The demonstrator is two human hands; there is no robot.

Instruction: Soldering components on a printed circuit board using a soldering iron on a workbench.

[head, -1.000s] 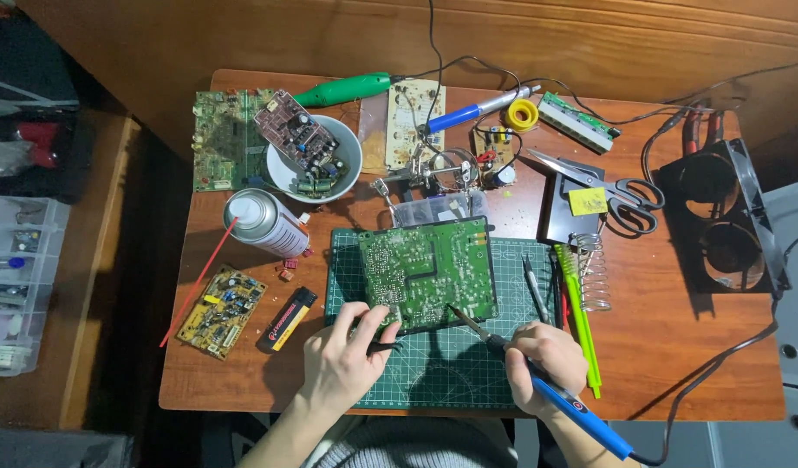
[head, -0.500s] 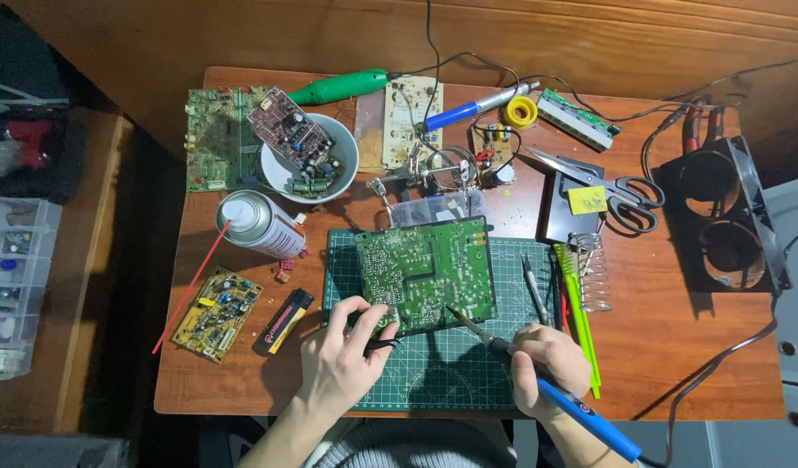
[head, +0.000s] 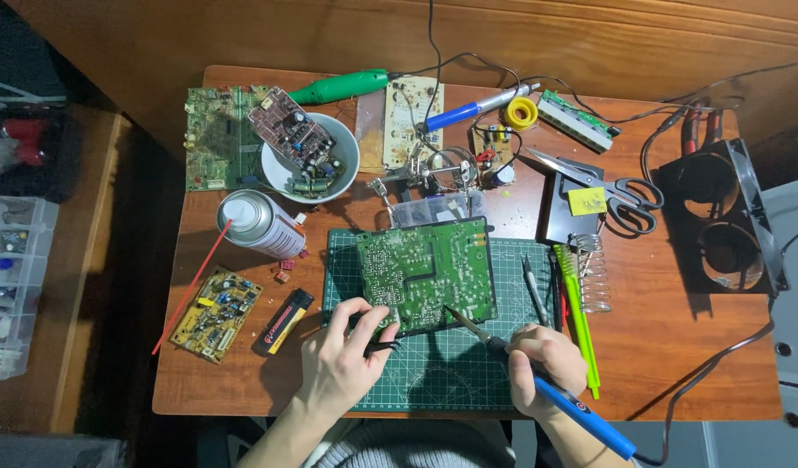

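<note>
A green circuit board (head: pixel 426 273) lies solder side up on a green cutting mat (head: pixel 451 373) in the middle of the table. My left hand (head: pixel 342 360) rests at the board's near left corner and pinches black tweezers (head: pixel 383 345) against its edge. My right hand (head: pixel 544 368) grips a blue-handled soldering iron (head: pixel 581 412) like a pen. Its metal tip (head: pixel 455 314) touches the board's lower right area.
A white bowl (head: pixel 342 165) holds a circuit board. A spray can (head: pixel 262 224), a small yellow board (head: pixel 217 314) and a lighter (head: pixel 284 321) lie left. Scissors (head: pixel 620 195), a green pen (head: pixel 576 316), a solder reel (head: pixel 522 113) and a dual fan (head: pixel 719 217) sit right.
The view has shifted slightly. Both hands stay at the board, the iron tip still on its lower right part.
</note>
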